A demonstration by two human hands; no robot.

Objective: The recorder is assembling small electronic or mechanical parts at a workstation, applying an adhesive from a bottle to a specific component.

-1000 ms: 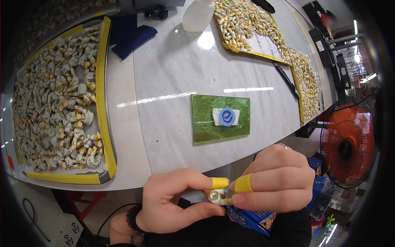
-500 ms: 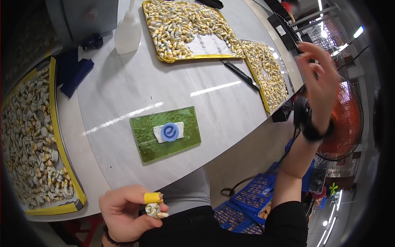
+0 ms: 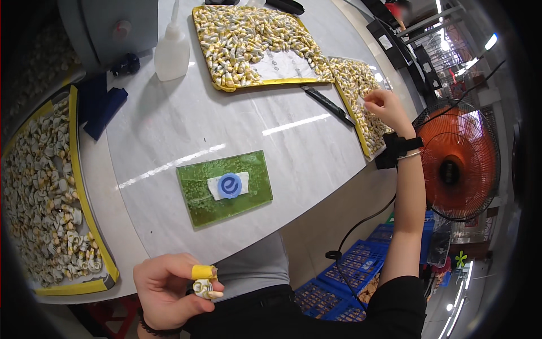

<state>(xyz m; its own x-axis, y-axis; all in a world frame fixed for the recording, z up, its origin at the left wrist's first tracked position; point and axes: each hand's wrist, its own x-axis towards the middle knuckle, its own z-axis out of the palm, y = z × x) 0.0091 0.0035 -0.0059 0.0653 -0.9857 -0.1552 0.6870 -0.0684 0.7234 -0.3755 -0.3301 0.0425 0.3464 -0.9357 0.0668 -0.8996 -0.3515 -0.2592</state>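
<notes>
My left hand (image 3: 166,291) is at the lower left, closed in a pinch on a small white curled piece (image 3: 203,288) with a pale yellowish tip. Yellow tape wraps one of its fingertips. My right hand (image 3: 389,110) hovers at the near right side of a yellow-edged tray (image 3: 361,141) of small yellow-and-grey pieces. Its fingertips are pressed together; whatever they hold is too small to make out. Between the hands lies a green slab (image 3: 226,212), bearing a white patch and a round blue piece (image 3: 230,185) with a dark curved mark.
A larger tray (image 3: 271,83) of similar pieces stands at the back. At far left, another tray (image 3: 72,135) holds white curled pieces. A squeeze bottle (image 3: 172,56), a black cutter knife (image 3: 327,105) and dark blue cloth (image 3: 106,113) lie around. An orange fan (image 3: 451,169) and blue crates (image 3: 350,265) are at right.
My right hand has come down and left from the raised spot near the fan to the right-hand tray, its fingers drawing together. My left hand keeps its piece, nearly still.
</notes>
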